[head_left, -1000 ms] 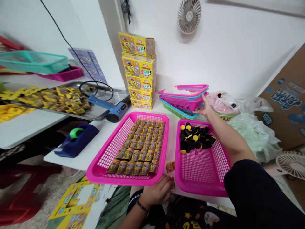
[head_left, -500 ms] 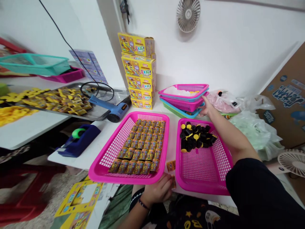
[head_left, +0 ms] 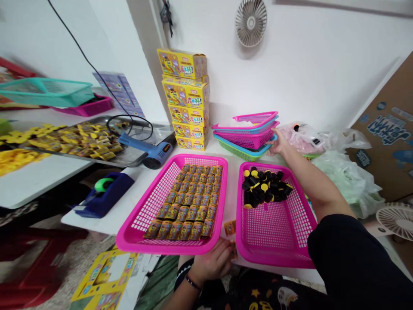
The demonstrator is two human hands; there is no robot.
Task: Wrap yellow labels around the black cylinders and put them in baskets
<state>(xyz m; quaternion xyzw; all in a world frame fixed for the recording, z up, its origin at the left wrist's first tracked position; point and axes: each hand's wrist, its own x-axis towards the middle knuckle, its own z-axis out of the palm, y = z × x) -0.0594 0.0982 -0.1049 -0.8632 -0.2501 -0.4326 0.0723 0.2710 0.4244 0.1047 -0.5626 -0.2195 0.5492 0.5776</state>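
My right hand (head_left: 278,143) reaches to the back of the table, its fingers closed on the right end of a stack of baskets. An upper pink basket (head_left: 253,140) in that stack sits tilted over a green and blue basket (head_left: 237,150). My left hand (head_left: 215,260) is curled at the table's front edge, below the corner of a large pink basket (head_left: 129,241). Rows of small printed cylinders (head_left: 193,198) fill that basket. Small orange printed pieces (head_left: 230,227) lie beside my left fingers; whether those fingers hold anything is hidden.
Another pink basket (head_left: 274,260) holds black and yellow caps (head_left: 266,187). Yellow boxes (head_left: 187,99) are stacked at the wall. On the left are a blue heat gun (head_left: 156,153), a tape dispenser (head_left: 105,196) and a metal tray (head_left: 129,159). Plastic bags (head_left: 346,181) lie at right.
The upper baskets under my right hand are tilted more, and their top rim has shifted. My left hand stays almost where it was. The whole view has moved slightly.
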